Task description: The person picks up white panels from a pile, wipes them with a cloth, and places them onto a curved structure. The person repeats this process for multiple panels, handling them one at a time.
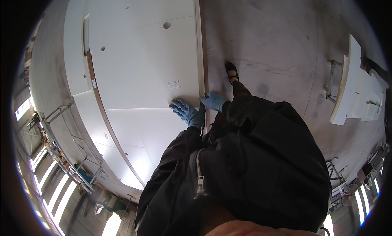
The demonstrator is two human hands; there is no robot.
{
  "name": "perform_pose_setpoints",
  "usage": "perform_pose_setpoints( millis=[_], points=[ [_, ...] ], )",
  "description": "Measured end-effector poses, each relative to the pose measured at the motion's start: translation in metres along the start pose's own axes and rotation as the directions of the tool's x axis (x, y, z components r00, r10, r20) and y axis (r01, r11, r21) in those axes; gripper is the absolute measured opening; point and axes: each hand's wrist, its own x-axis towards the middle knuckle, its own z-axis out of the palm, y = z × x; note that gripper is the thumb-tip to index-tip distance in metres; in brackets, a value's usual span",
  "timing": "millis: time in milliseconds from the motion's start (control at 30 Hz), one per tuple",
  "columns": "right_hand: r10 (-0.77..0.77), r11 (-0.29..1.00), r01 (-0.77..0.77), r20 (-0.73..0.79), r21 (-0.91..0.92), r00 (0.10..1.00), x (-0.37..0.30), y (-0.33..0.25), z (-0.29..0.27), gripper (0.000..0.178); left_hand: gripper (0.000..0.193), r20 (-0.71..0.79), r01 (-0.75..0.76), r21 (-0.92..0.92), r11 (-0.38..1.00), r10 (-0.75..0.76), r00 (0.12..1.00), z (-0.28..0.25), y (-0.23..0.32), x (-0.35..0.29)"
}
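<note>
A large white panel [139,64] with round holes and a small printed label [174,85] lies in front of me. Its near edge meets another glossy white panel [130,123] along a straight seam. My left hand [185,113], in a blue glove, rests on the surface by that seam and the panel's right edge, fingers spread. Beside it my right hand [214,101], gloved the same, has its fingers closed at the panel's right edge, along a brown strip [203,52]. The fingertips of the right hand are partly hidden there.
Grey floor [265,48] stretches to the right, where my shoe [231,70] shows. Farther right, more white panels [351,93] sit on a metal stand [332,78]. Metal frames [87,166] stand at the lower left. A brown-edged gap [94,80] runs between panels on the left.
</note>
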Motion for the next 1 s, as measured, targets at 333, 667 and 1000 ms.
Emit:
perform_pose_setpoints(
  millis=[333, 667, 1000],
  points=[
    [-0.044, 0.996, 0.048, -0.056, 0.070, 0.997, -0.001, 0.010, -0.044, 0.052, 0.119, 0.065, 0.053, -0.004, 0.999, -0.053, 0.996, -0.005, 0.007, 0.004],
    [-0.066, 0.993, 0.075, -0.101, 0.090, 0.993, 0.011, 0.056, -0.023, 0.061, 0.119, 0.102, 0.061, 0.022, 0.998, -0.063, 0.993, -0.005, 0.006, 0.001],
    [-0.022, 1.000, 0.023, -0.046, 0.021, 0.999, -0.040, 0.079, 0.022, 0.043, 0.121, 0.104, -0.005, -0.180, 0.984, 0.024, 0.994, -0.008, -0.057, -0.081]
  ],
)
